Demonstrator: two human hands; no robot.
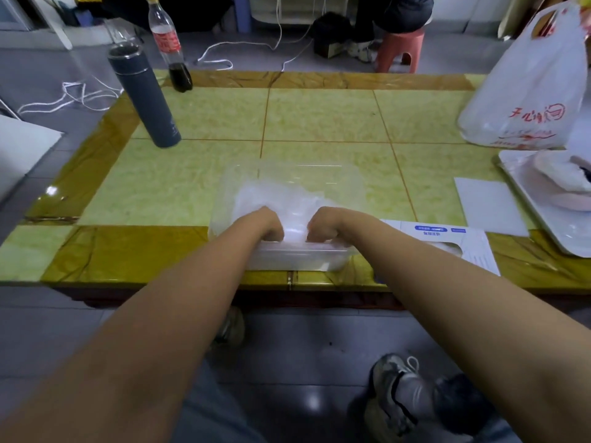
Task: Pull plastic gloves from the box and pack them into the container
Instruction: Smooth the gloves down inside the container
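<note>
Container (287,260) is sitting at the near edge of the table (319,116) with both hands bearing down in it. My read: a hard shove is risking sliding or tipping it off.

Gloves (281,199) are lying heaped inside. Thin film, so probably springing back out on release.

Left hand (268,223) and right hand (323,223) are curling down into the heap. Fingertips are hidden, so I can't tell grip from press.

Box (447,241) is lying just right of the container.

Grey floor (32,65), white cables (217,49) trailing across it. Tabletop is looking glossy and wrinkled, likely slick. It's carrying a plastic bag (531,91), tray (550,225), flask (144,97) and cola bottle (169,49).
</note>
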